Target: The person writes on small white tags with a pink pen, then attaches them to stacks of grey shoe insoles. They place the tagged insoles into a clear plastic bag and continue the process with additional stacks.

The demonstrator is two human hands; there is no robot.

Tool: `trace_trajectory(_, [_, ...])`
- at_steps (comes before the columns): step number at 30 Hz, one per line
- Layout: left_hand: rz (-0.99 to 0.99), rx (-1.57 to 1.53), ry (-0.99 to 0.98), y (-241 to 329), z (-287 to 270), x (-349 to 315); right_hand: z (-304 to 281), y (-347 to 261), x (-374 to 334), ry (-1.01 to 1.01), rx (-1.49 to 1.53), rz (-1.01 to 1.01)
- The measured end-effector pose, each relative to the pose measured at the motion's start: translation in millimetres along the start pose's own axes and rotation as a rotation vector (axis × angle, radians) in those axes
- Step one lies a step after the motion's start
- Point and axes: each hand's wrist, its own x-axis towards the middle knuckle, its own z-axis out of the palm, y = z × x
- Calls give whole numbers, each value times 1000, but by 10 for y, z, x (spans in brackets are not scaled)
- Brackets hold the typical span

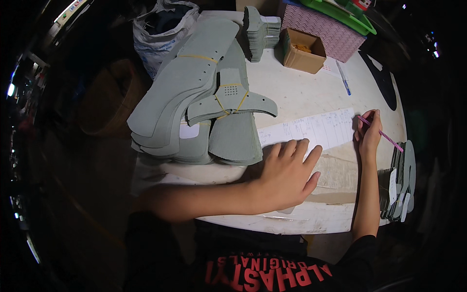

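Note:
My left hand (pixel 290 173) lies palm down with its fingers spread, the fingertips by the lower edge of a white paper sheet (pixel 321 127). Handwriting and ruled columns cover the sheet. At the sheet's right end, my right hand (pixel 368 132) is closed around a slim pink-purple pen (pixel 389 140), whose long end sticks out toward the lower right. Left of the paper stand large stacks of grey-green cut pieces (pixel 194 92), some tied with yellow rubber bands. A winged piece with small holes (pixel 238 103) lies on top of them.
On the white table (pixel 292 92), a small cardboard box (pixel 304 56) stands before a pink woven basket (pixel 318 27) with a green tray (pixel 357 22). Nearby lie a blue-capped pen (pixel 344 80) and a black piece (pixel 382 80). More banded stacks (pixel 401 180) sit at the right edge; a white sack (pixel 163 36) stands far left.

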Motion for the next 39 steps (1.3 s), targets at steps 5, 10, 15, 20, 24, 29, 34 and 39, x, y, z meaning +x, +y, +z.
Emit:
trace_trajectory(5, [124,-24,139,-107,-1110,152,-26,41,31,-30,62,-1])
trace_trajectory(10, [-301,483,123,-705,-2122,14,-21,59,48,-23,70,12])
trace_trajectory(15, [-658,265,-170,-1100,-2222,126,-11,59,44,-11,80,33])
trace_trajectory(20, [-653,85,-270,-1246,-2311,165,-42,80,69,-19,115,37])
trace_trajectory(24, [-488,87,-127,-1320,-2321,184,-54,84,74,-50,118,26])
trace_trajectory(29, [-203,46,-87,-1395,-2198,218,-43,58,60,-44,97,47])
trace_trajectory(34, [-282,143,-146,-1404,-2183,199,-34,55,61,-53,90,42])
trace_trajectory(39, [-349,119,-247,-1328,-2203,243,-39,78,63,-55,78,34])
